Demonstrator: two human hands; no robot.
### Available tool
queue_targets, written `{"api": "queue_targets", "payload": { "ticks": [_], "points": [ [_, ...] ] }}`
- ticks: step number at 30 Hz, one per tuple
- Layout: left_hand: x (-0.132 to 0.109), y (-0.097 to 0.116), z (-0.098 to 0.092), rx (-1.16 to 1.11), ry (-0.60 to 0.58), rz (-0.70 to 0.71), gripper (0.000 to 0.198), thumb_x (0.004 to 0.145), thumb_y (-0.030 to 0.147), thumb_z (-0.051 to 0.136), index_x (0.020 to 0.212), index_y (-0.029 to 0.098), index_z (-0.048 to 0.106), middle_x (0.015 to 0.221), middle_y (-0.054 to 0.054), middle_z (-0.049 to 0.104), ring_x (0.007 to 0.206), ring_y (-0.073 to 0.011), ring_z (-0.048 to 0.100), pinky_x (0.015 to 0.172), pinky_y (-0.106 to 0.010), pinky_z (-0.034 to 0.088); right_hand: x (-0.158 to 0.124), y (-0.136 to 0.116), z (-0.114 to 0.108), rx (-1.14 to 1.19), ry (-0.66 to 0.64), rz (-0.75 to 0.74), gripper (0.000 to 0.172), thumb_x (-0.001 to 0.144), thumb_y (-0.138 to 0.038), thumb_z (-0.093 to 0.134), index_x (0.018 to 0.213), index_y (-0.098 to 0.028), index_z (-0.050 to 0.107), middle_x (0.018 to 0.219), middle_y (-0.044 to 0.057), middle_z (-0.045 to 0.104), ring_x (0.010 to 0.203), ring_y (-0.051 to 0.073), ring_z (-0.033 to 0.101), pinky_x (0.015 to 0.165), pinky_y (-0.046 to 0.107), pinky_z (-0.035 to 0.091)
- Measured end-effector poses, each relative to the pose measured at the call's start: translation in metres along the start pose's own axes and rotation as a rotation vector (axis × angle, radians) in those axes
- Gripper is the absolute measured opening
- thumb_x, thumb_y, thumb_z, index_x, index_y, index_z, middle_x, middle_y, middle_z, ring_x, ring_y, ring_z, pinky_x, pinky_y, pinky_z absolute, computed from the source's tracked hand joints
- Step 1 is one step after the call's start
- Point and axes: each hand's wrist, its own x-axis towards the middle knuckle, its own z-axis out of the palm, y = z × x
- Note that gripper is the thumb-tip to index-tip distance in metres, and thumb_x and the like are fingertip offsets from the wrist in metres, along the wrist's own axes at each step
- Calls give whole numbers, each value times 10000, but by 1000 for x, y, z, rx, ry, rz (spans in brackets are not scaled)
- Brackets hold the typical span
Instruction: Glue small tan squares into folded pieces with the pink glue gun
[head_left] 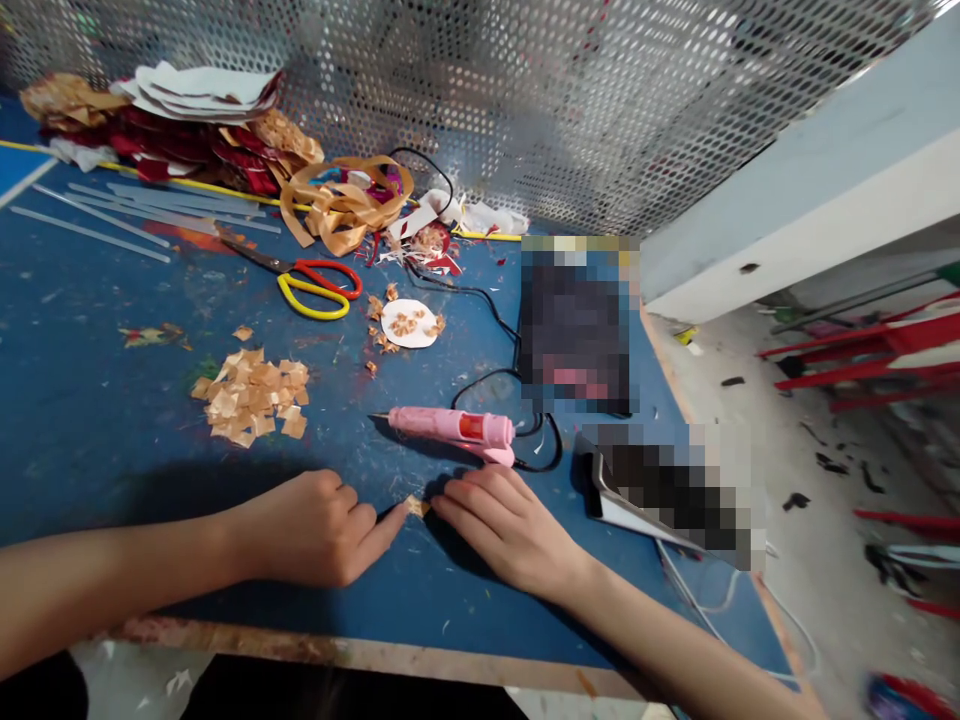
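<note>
Between my two hands is a small square of gold ribbon, just above or on the blue tabletop; its exact height is hard to tell. My left hand is closed, with its forefinger reaching to the square's left edge and the thumb mostly hidden. From the other side, my right hand pinches the square's right edge with bunched fingertips. A pink hot glue gun lies just beyond my right hand, nozzle to the left. Left of it is a loose pile of gold ribbon squares.
Scissors with red and yellow handles lie farther back. Nearby is a white oval piece bearing small folded gold bits. Glue sticks, looped gold ribbon and a perforated metal screen line the back. A phone-like device stands right.
</note>
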Motion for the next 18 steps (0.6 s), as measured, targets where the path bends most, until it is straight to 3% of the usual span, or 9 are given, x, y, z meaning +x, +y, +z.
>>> {"api": "queue_targets", "payload": {
  "ticks": [8, 12, 14, 18],
  "points": [
    [0, -2, 0, -43, 55, -42, 262, 874, 122, 513, 1113, 119, 621, 541, 46, 526, 434, -128, 495, 403, -292, 288, 10, 0, 9, -56, -25, -30, 285, 965, -115, 429, 802, -130, 662, 784, 61, 687, 676, 165, 526, 618, 306, 426],
    [6, -2, -1, -133, 219, -217, 142, 900, 150, 520, 1011, 152, 608, 648, 28, 608, 537, -129, 572, 477, -269, 382, 9, -2, 10, -44, 65, 41, 189, 938, -114, 468, 853, -135, 636, 770, 56, 687, 689, 167, 539, 632, 297, 455],
    [11, 0, -2, -314, 273, -361, 93, 923, 197, 506, 945, 158, 587, 728, 7, 654, 619, -125, 617, 562, -249, 444, 7, -5, 9, -17, 146, 121, 90, 898, -110, 535, 864, -148, 610, 759, 54, 678, 699, 169, 547, 633, 294, 468],
    [19, 7, -7, -879, 196, -607, 95, 887, 232, 576, 949, 162, 561, 815, 10, 690, 679, -96, 651, 648, -198, 500, 3, -11, 7, 21, 261, 225, 83, 839, -112, 620, 874, -174, 578, 750, 48, 660, 685, 162, 553, 622, 293, 477]
  ]
}}
